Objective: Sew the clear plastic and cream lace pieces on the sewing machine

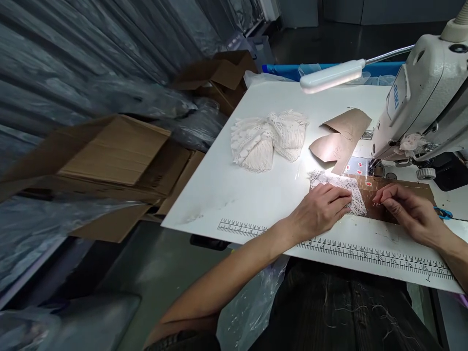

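My left hand (pixel 323 205) lies palm down on a piece of white lace (pixel 357 195), its fingers together and pressing the lace near the table's front edge. To the right, my right hand (pixel 411 212) is raised a little over a brown board (pixel 376 209), thumb and forefinger pinched; what they hold, if anything, is too small to tell. The sewing machine's needle area (pixel 372 166) is just behind the board. A bunched white lace piece (pixel 270 139) rests on the left part of the white table (pixel 215 195).
A curled brown paper pattern (pixel 347 131) lies left of the sewing machine (pixel 424 92). Above it hangs a white lamp (pixel 332 77). Blue-handled snips (pixel 443 212) are beside my right hand. Open cardboard boxes (pixel 113 151) stand left of the table. A ruler scale (pixel 340 249) runs along the front edge.
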Tool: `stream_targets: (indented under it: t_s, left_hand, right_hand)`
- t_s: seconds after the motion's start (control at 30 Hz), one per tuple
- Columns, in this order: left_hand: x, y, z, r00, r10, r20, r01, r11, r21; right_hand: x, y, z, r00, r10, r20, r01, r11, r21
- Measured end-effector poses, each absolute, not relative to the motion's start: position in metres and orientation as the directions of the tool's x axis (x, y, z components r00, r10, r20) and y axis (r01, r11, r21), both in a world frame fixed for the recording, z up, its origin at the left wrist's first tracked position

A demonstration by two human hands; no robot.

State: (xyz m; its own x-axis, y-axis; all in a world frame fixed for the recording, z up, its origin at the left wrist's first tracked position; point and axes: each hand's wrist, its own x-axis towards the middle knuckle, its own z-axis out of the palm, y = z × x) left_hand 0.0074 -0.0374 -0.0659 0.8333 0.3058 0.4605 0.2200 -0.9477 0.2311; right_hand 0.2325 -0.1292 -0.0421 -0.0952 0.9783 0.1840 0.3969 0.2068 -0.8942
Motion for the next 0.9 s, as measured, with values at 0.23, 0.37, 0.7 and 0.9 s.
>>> stream_targets:
  t_s: [0.23,0.37,0.7,0.9]
  left_hand:
    - [0.004,-0.036,-0.062,0.843,0.269,0.465,0.174,-0.956,0.237]
    - [-0.005,-0.04,-0.054,0.849,0.255,0.462,0.164,-0.96,0.227]
    - [0.015,0.031,-0.028,0.808,0.298,0.509,0.323,-0.945,0.04]
    - [0.052,0.032,-0.033,0.918,0.373,0.134,0.383,-0.922,-0.061]
  right_hand:
    - [0.224,-0.146,-0.007,-0.419,0.908,-0.028,0.227,0.075,-0.971]
    - [0.229,-0.153,-0.009,-0.307,0.952,-0.013,0.577,0.175,-0.798]
    - [0.244,-0.143,-0.053,-0.28,0.835,0.473,0.887,0.414,-0.206]
    - [0.233,-0.181,-0.043,-0.424,0.815,0.395,0.816,0.533,-0.225]
